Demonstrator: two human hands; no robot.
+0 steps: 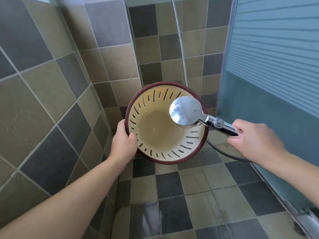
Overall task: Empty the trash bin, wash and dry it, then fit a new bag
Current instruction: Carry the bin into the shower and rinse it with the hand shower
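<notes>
The trash bin [160, 133] is round, cream inside with dark slots in its wall and a dark red rim. It is held above the shower floor with its mouth facing me. My left hand [123, 140] grips its left rim, thumb inside. My right hand [253, 137] holds the chrome handle of a shower head [185, 110]. The round head hangs over the bin's upper right rim, facing into it. The bin looks empty, and its bottom seems to hold murky water.
A metal hose [180, 42] runs up the tiled back wall, and a dark hose loops under my right wrist. A frosted glass door [269, 75] stands at the right with a metal rail [303, 219] at its foot. Tiled wall closes the left. The floor tiles are wet.
</notes>
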